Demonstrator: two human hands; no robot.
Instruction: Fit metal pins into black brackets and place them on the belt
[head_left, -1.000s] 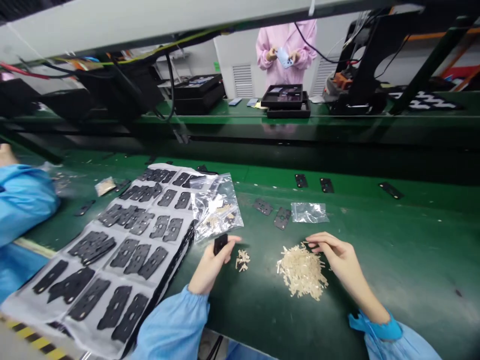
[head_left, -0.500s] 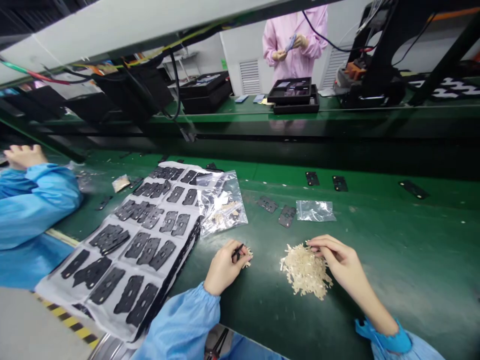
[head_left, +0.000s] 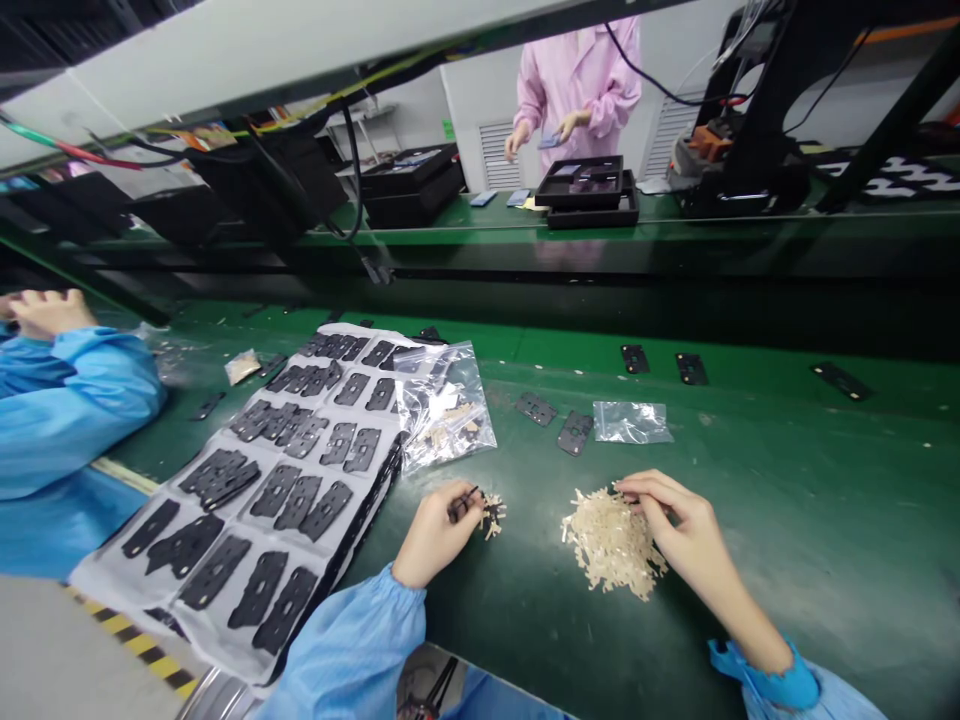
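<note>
My left hand (head_left: 439, 535) is closed with a thin black piece (head_left: 463, 502) between its fingers; I cannot make out its exact kind. Right beside these fingertips lies a small pile of beige and dark bits (head_left: 492, 515). My right hand (head_left: 682, 515) has thumb and fingers pinched together at the upper right edge of a larger heap of small beige pieces (head_left: 611, 540). Whatever sits between those fingertips is hidden or too small to name.
On the left, a white-lined tray (head_left: 247, 530) carries rows of flat black plates. A clear zip bag (head_left: 446, 410) overlaps its edge; another clear bag (head_left: 632, 422) lies behind the heap. Loose black plates (head_left: 575, 433) dot the green bench. Co-workers are at left and across.
My left hand has shifted slightly left and away from the small pile, uncovering more of it. My right hand stays at the heap. The person across has lowered and parted their hands.
</note>
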